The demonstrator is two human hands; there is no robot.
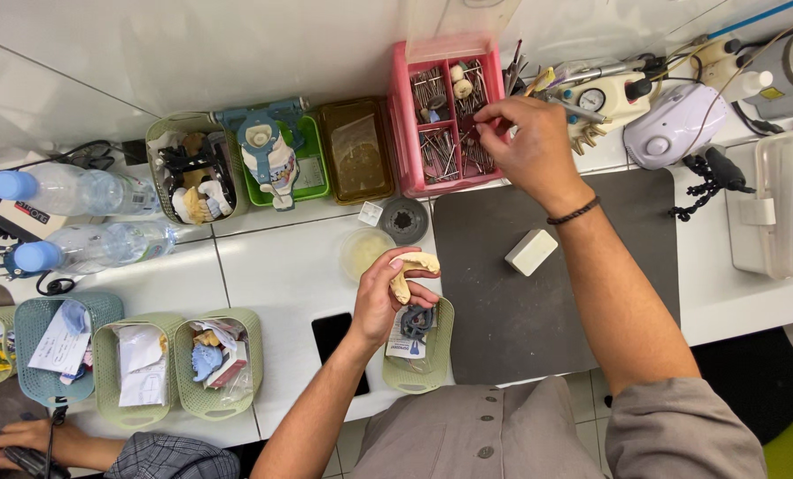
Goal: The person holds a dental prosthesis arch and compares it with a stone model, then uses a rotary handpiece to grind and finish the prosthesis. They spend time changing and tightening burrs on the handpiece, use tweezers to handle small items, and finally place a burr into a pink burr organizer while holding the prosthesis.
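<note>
My left hand (386, 297) grips a cream plaster dental cast (410, 269) above a small green basket (421, 368) holding a grey impression and a paper slip. My right hand (529, 146) reaches into a pink compartment box (407, 133) filled with several metal burs and small polishing tips. Its fingertips are pinched over the right-hand compartment; whether they hold a bur is hidden. A dark bead bracelet circles that wrist.
A dark grey mat (503, 302) carries a white block (531, 252). Green baskets (219, 364), a blue articulator (268, 151), two water bottles (68, 191), a round clear dish (363, 248) and a black phone (330, 337) lie left. Machines stand right. Another person's hand (15, 439) is bottom left.
</note>
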